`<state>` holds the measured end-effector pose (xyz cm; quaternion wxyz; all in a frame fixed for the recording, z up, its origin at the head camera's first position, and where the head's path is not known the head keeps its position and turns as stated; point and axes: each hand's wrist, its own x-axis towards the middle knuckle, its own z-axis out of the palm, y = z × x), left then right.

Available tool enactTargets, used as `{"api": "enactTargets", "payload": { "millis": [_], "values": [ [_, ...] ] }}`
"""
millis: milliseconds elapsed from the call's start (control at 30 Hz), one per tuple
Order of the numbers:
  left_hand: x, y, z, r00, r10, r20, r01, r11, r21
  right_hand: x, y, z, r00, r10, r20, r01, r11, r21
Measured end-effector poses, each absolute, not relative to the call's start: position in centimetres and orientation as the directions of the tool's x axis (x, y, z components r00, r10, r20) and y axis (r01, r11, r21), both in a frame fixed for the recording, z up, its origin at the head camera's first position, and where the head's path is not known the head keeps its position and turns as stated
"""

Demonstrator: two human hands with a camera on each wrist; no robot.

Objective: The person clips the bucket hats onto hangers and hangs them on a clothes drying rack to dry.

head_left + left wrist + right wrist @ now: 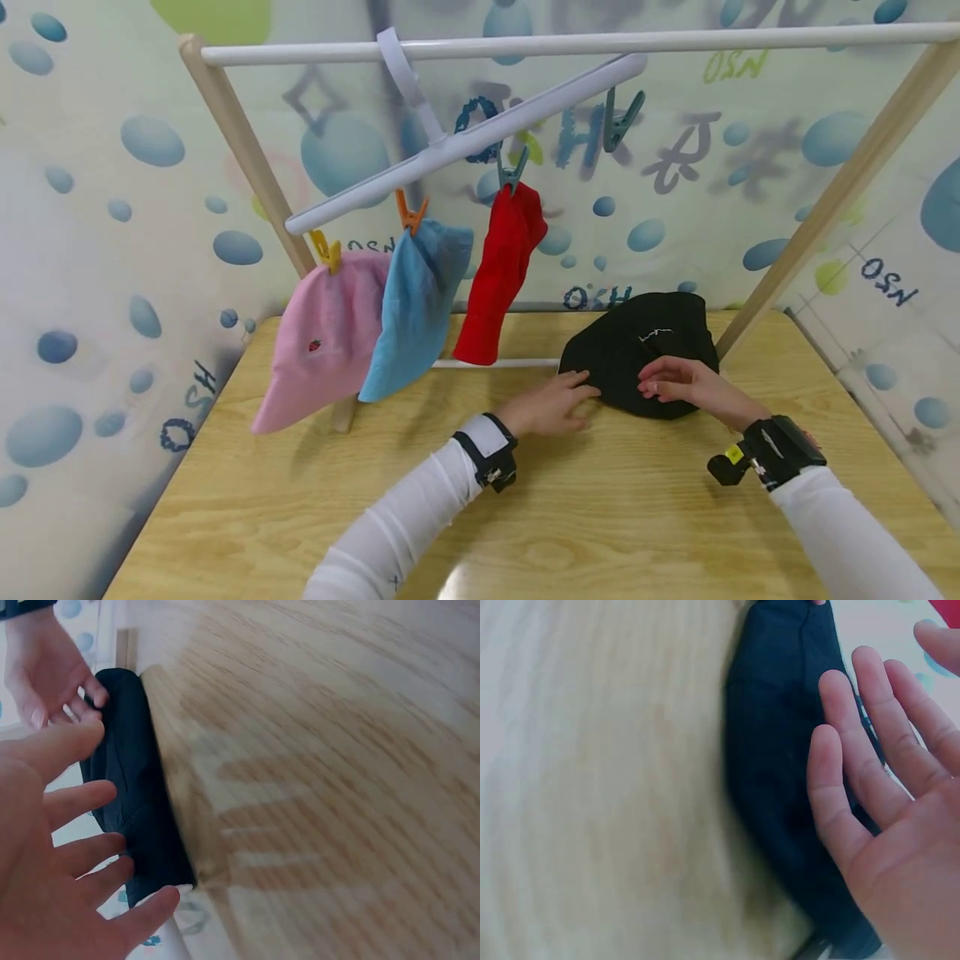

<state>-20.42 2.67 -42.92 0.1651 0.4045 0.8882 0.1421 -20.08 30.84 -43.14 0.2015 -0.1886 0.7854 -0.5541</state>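
Note:
A black bucket hat with small white lettering lies on the wooden table beneath the right part of the rack. At its left edge is my left hand, palm down with the fingers spread. My right hand hovers over the hat's front right side, its fingers loosely bent. In the right wrist view, the fingers overlap the dark cloth with nothing between them. The left wrist view shows the left fingers extended toward the hat, holding nothing.
A white hanger hangs tilted from the rack's bar, its right end higher. Clipped to it are a pink hat, a blue hat and a red hat. A bare teal clothespin hangs at the right end.

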Motion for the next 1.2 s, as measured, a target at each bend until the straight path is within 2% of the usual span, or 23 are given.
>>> {"api": "enactTargets", "payload": {
  "millis": [133,300,533,900,1067,1200],
  "values": [
    [-20.4,2.5,-43.3,-0.63,0.752,-0.194,0.66,0.65,0.377,-19.5,31.6,-44.0,-0.845,-0.522,-0.119,-0.052,0.302,-0.952],
    [-20.2,2.7,-43.3,-0.633,0.743,-0.219,0.683,0.669,0.293,-19.0,32.0,-44.6,-0.856,-0.497,-0.145,-0.02,0.313,-0.95],
    [-19.8,2.5,-42.8,-0.635,0.725,-0.264,0.706,0.684,0.18,-18.2,32.2,-44.4,-0.868,-0.488,-0.093,-0.058,0.285,-0.957],
    [-18.8,0.9,-42.9,-0.66,0.711,-0.243,0.719,0.691,0.066,-17.5,33.9,-44.6,-0.869,-0.492,-0.055,-0.086,0.261,-0.962],
    [-18.3,-0.1,-43.1,-0.66,0.72,-0.212,0.728,0.683,0.055,-17.2,34.2,-44.6,-0.891,-0.45,-0.051,-0.079,0.265,-0.961],
    [-18.0,-1.1,-43.3,-0.658,0.727,-0.197,0.724,0.682,0.102,-17.1,34.4,-44.7,-0.917,-0.398,-0.034,-0.086,0.28,-0.956]
  ]
}}
